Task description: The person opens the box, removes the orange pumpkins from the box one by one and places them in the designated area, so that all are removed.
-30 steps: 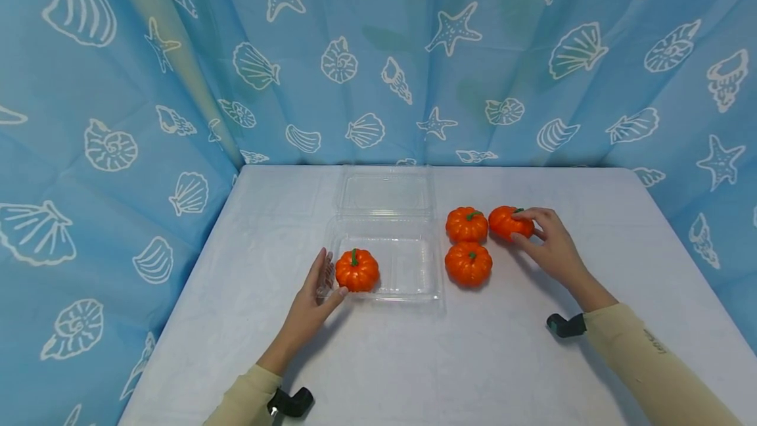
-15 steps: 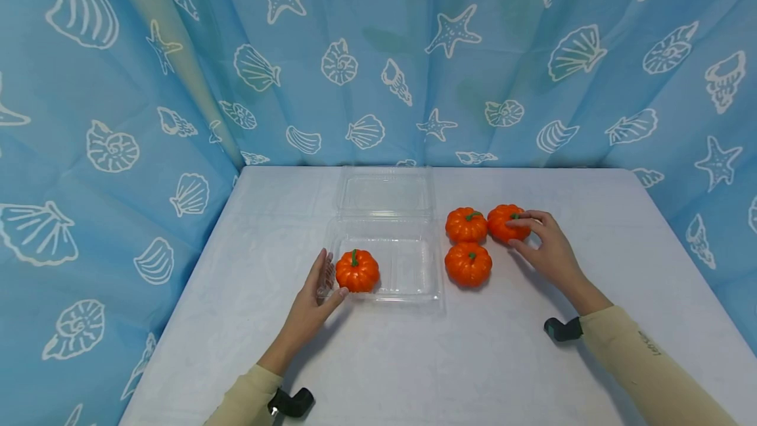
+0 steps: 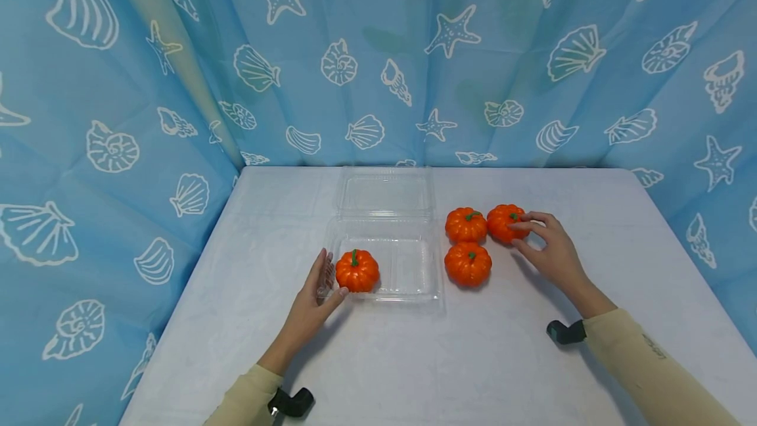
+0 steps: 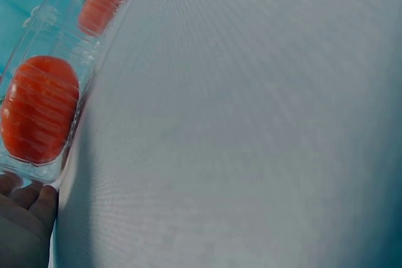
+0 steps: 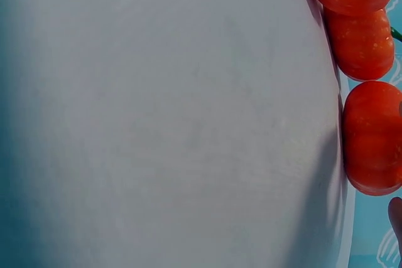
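In the head view my left hand (image 3: 307,311) touches the near left corner of a clear plastic clamshell box (image 3: 408,296), fingers along its left wall and thumb at its front rim. Inside that corner sits a small orange pumpkin (image 3: 357,272) with a green stem. My right hand (image 3: 554,254) is beside another small pumpkin (image 3: 501,223), its fingertips overlapping the right side. The right wrist view shows the thumb (image 5: 396,214) a little apart from this pumpkin (image 5: 372,139). The left wrist view shows the left fingertips (image 4: 44,204) right at the box's end.
Two more pumpkins, one at the back (image 3: 461,225) and one in front (image 3: 467,265), stand close together right of the box. The box's lid (image 3: 386,190) lies folded back. A blue shell-print curtain (image 3: 408,130) rises behind the white-covered table (image 3: 473,360).
The pumpkin by my right hand has shifted slightly left and now sits with its stem upward. My right fingers have loosened and drawn back a little. The left hand and box have stayed put.
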The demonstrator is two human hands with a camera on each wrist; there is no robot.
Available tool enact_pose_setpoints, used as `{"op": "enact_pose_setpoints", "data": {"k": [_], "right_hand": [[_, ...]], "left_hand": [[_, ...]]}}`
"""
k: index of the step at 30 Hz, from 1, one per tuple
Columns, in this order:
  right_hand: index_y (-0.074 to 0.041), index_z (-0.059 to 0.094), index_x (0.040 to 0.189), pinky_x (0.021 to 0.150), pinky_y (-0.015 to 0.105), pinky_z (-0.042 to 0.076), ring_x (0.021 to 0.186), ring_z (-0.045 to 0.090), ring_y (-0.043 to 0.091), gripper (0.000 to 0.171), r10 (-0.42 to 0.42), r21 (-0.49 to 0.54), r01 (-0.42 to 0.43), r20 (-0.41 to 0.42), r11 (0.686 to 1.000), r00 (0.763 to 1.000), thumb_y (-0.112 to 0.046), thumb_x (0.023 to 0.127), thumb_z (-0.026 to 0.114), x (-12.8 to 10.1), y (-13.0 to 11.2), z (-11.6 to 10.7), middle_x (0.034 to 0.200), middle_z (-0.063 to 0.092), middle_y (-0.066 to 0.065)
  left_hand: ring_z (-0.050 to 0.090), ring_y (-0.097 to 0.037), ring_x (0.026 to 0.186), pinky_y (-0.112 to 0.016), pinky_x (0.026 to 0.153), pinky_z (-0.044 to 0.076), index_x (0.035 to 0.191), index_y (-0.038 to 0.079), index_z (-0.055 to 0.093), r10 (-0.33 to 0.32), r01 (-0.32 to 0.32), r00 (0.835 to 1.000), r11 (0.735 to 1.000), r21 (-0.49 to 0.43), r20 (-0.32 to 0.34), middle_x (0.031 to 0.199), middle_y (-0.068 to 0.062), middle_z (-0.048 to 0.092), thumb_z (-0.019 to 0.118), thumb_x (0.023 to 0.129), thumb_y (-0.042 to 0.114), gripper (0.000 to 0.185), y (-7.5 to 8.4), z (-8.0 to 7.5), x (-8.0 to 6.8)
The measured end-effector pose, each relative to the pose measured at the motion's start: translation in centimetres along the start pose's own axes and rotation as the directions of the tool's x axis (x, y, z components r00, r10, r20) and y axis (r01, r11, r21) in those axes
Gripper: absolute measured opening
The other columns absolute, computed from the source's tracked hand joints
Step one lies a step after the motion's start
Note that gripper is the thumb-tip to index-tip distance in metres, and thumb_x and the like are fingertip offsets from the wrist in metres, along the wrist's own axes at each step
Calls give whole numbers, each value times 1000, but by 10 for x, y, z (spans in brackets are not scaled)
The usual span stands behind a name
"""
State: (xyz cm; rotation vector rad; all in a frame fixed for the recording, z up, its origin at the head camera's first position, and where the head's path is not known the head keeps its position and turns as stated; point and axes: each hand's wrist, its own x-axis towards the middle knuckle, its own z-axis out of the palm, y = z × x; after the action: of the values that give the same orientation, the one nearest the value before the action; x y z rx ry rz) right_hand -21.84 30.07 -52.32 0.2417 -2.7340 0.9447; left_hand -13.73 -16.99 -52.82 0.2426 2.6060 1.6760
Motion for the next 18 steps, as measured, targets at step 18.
{"op": "enact_pose_setpoints", "data": {"k": [18], "right_hand": [[-3, 72, 113, 101, 69, 42, 126, 43, 43, 20, -12, 63, 15, -52, 998, 999, -9, 93, 73, -1, -19, -3, 130, 51, 22]], "left_hand": [[29, -28, 151, -50, 118, 29, 165, 15, 16, 5, -5, 1000, 1000, 14, -4, 165, -8, 30, 71, 97, 29, 88, -1, 0, 0]]}}
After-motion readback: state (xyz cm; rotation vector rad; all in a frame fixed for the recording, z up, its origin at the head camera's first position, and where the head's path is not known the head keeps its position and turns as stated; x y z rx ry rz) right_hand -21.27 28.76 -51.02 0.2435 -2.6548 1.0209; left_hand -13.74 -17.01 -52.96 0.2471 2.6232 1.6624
